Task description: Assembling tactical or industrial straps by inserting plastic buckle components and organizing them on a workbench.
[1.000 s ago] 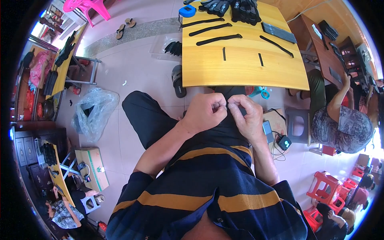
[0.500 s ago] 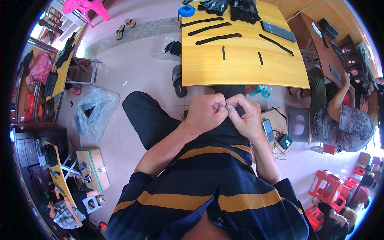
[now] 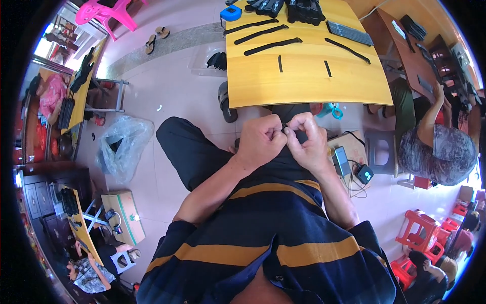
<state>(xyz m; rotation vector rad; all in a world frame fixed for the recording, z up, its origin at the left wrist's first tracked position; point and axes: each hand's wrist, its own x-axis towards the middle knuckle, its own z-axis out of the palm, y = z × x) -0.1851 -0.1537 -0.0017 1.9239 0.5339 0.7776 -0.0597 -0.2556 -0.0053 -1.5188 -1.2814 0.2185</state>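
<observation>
My left hand (image 3: 261,139) and my right hand (image 3: 307,140) are curled together over my lap, just below the near edge of the yellow wooden table (image 3: 304,83). Their fingertips pinch a small black piece (image 3: 285,126) between them; most of it is hidden by the fingers. On the table lie long black strips (image 3: 272,46), two short black pieces (image 3: 279,64), a flat stack of black strips (image 3: 350,33) and a heap of black parts (image 3: 304,10) at the far edge.
A person in a grey patterned shirt (image 3: 438,152) sits at the right beside another table. A small stool (image 3: 380,150), a phone and charger (image 3: 349,167) lie right of my leg. A clear plastic bag (image 3: 121,147), a cardboard box (image 3: 124,215) and red stools (image 3: 420,235) stand around.
</observation>
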